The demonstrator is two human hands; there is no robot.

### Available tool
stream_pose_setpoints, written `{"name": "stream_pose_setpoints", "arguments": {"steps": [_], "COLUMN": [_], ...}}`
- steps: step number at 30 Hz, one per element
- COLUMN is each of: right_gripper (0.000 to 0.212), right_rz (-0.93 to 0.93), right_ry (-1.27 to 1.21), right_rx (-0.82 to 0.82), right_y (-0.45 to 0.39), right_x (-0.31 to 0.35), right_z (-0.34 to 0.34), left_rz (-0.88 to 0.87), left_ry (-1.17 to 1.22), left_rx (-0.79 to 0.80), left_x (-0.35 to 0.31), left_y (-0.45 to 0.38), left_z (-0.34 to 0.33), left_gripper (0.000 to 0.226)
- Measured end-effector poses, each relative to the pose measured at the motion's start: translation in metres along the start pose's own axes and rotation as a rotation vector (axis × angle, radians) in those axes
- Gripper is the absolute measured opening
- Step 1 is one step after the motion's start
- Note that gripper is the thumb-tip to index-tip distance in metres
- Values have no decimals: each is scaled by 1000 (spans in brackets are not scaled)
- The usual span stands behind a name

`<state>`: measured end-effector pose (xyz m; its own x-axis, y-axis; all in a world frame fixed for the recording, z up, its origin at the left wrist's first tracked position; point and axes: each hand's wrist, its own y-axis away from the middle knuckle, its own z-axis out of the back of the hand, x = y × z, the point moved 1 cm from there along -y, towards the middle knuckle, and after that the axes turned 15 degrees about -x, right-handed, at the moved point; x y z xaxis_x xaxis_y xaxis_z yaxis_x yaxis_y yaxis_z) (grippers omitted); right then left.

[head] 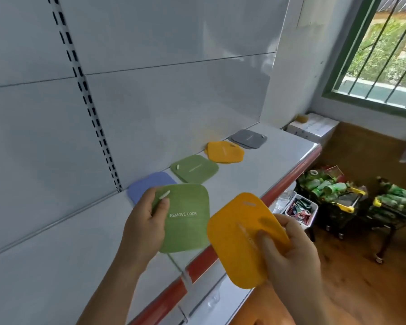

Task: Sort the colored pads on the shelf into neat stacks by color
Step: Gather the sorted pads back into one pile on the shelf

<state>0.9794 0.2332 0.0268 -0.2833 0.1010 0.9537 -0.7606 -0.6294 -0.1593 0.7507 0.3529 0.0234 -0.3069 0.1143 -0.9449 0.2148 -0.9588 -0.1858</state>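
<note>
Pinching a green pad [185, 219] in the left hand [145, 221], the person grips an orange pad [244, 240] in the right hand [288, 249] over the shelf [267, 160].

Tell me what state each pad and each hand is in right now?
Left hand: grips the green pad.
Green square pad reading REMOVE ODOR: held up above the shelf.
Right hand: grips the orange pad.
Orange rounded pad: held up, tilted.
Blue pad: flat on the white shelf.
Green stack: lying flat, neat.
Orange stack: lying, slightly fanned.
Grey stack: lying flat.
</note>
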Motion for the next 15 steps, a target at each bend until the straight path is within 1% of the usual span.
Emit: {"name": "stream_pose_setpoints", "arguments": {"steps": [2,4,9,13,15], "right_gripper": [19,18,19,24,30], "right_rz": [11,18,50,73,76], "right_ry": [-16,-29,-22,-30,-34], "right_rx": [33,72,213,319,377], "right_y": [-35,-71,-161,-209,-223], "right_x": [-11,-22,-33,-37,-37], "right_z": [-2,-1,8,-4,-16], "left_rz": [17,29,85,153,174], "left_ry": [-6,-2,0,-12,-20], "left_rx": [-58,-82,-205,-310,-378], "left_x": [0,-2,-10,-7,-3], "left_y": [-15,-27,-52,-70,-81], "left_z": [-26,-52,-112,-139,-144], "left_gripper": [17,17,16,15,19]}}
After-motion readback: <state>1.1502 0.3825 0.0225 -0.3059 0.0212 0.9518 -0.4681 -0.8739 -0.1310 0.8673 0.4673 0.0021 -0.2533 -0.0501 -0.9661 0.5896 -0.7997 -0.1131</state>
